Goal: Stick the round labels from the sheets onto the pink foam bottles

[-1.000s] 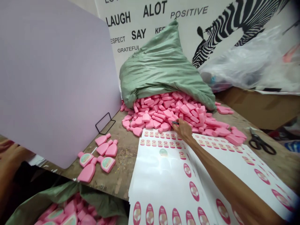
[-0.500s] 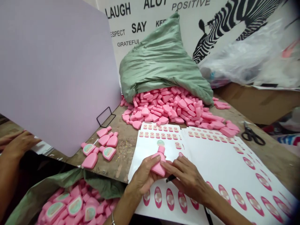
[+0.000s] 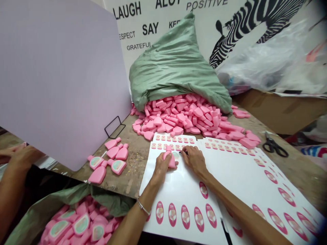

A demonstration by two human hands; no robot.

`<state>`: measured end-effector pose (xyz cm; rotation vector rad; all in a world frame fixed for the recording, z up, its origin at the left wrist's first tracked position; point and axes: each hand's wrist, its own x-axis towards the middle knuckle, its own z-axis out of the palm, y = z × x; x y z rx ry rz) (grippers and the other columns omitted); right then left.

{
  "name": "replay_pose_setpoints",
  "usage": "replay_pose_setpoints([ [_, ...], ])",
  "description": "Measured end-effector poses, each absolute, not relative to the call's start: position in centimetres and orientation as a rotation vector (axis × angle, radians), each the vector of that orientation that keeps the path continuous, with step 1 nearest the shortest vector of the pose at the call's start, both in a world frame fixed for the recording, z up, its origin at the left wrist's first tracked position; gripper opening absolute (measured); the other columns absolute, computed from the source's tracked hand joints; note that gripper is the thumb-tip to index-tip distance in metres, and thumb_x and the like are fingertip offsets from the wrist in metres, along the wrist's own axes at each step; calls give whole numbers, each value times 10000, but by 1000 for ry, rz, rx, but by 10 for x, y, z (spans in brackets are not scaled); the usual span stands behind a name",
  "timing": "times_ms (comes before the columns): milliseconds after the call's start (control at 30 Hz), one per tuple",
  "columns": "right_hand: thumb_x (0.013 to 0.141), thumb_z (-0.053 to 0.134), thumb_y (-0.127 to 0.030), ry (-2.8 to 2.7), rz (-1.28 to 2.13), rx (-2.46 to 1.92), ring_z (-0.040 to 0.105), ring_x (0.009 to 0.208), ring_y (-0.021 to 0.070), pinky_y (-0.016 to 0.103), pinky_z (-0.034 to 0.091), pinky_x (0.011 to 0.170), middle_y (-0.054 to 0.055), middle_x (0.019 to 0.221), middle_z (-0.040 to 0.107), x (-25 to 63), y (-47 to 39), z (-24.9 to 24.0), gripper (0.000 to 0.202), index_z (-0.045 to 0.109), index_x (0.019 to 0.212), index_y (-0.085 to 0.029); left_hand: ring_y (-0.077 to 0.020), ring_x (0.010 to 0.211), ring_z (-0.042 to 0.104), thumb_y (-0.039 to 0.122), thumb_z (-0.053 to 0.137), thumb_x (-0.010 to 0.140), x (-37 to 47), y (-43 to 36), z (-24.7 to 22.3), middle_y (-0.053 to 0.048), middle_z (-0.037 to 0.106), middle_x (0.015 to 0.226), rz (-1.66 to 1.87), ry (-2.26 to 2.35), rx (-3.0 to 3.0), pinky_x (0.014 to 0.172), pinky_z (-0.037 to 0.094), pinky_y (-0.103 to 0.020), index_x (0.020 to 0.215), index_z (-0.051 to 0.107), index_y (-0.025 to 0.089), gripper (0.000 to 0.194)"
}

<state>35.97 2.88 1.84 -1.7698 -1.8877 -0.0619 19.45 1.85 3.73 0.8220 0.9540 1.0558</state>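
Observation:
My left hand (image 3: 161, 167) is closed around a small pink plastic bottle (image 3: 169, 159), neck pointing away from me, over a white sticker sheet (image 3: 176, 190). A pale green round label (image 3: 175, 156) shows just right of the bottle; whether it touches the bottle I cannot tell. My right hand (image 3: 194, 159) rests on the sheet's upper part, fingers bent around a small black tool (image 3: 183, 152) whose kind is mostly hidden. Rows of small stickers run along the sheet's top, with pink oval stickers (image 3: 185, 216) near its bottom edge.
A green sack (image 3: 176, 64) spills a pile of pink bottles (image 3: 184, 114) behind the sheets. Scissors (image 3: 274, 146) lie at right. A few bottles (image 3: 97, 174) lie left, by a large pale panel (image 3: 63, 75). Another person's hand (image 3: 21, 158) is at far left. Below sits an open sack (image 3: 109, 200) of labelled bottles.
Both hands have moved away from me up the sheet. My right hand has left the bottle and now lies beside it. The bottle stays in my left hand.

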Motion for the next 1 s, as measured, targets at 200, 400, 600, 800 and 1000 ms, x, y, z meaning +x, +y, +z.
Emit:
replay_pose_setpoints([
  [200,887,439,-292,-1937,-67,-1757,487,799,203,316,310,711,62,827,615,360,25,15,177,563,805,-197,-248,784,686,496,644,765,191,17,31,-112,584,956,1038,933,850,682,566,-369,977,530,129,438],
  [400,863,454,-280,-1909,18,-1758,505,710,177,291,346,685,16,723,610,362,30,16,145,533,759,-218,-247,782,687,491,669,744,192,18,36,-109,597,939,1013,949,830,671,564,-352,984,536,138,447],
  [600,842,481,-323,-1876,36,-1796,499,721,192,305,354,690,33,729,607,355,32,17,144,529,758,-216,-248,786,687,486,672,743,190,20,33,-114,602,946,1003,924,844,676,565,-357,989,549,133,448],
  [800,813,550,-385,-1871,-55,-1783,511,756,201,317,341,706,39,741,611,352,31,18,184,541,760,-209,-239,810,684,511,637,767,189,19,28,-113,601,967,1029,884,851,718,565,-366,1022,540,133,466],
  [1000,814,556,-420,-1752,19,-1618,515,728,190,315,386,708,40,738,607,356,27,12,219,532,750,-212,-232,782,686,495,649,763,190,19,30,-118,591,994,1049,867,809,684,571,-363,1015,546,134,452],
])
